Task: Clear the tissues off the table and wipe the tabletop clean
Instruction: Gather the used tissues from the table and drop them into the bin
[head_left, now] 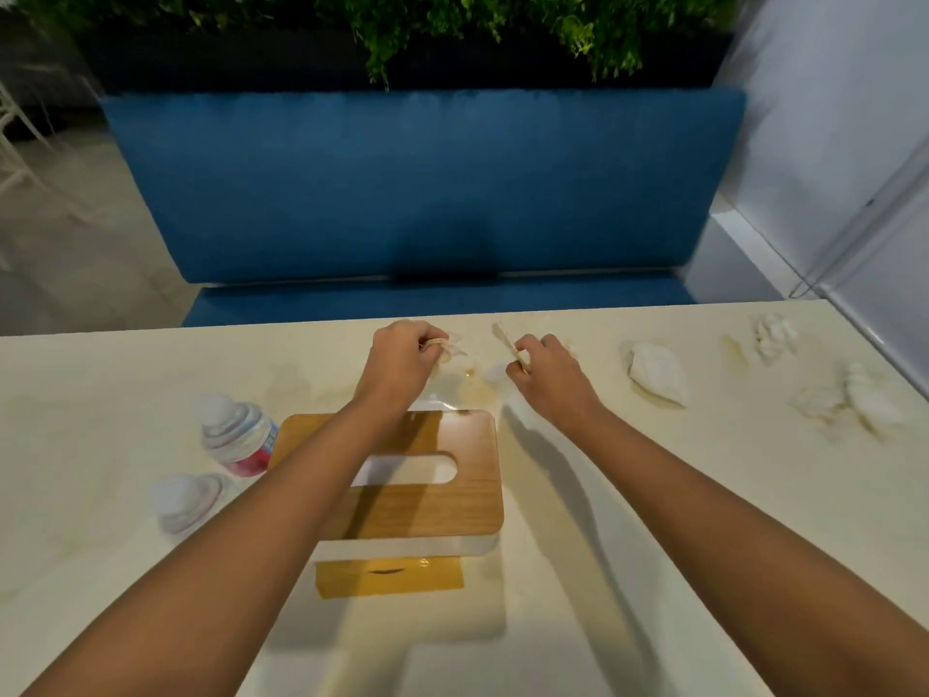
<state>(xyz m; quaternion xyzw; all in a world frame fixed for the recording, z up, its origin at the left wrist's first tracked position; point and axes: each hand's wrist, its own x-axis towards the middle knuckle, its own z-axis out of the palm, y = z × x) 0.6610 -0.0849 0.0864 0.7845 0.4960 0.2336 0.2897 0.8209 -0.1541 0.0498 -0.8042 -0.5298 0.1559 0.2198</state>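
Tissue scraps (504,337), in left hand (402,359), right hand (545,374)

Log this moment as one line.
left hand: pinches tissue scrap | right hand: pinches tissue strip | crumpled tissues: on tabletop, right side | tissue box: centre

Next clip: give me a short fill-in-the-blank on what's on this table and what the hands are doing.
1. The left hand and right hand each pinch a scrap of ____.
2. The tissue box between the forearms has a ____ lid.
3. Two bottles stand on the table to the box's ____.
4. The bench beyond is coloured ____.
Missing words: tissue, wooden, left, blue.
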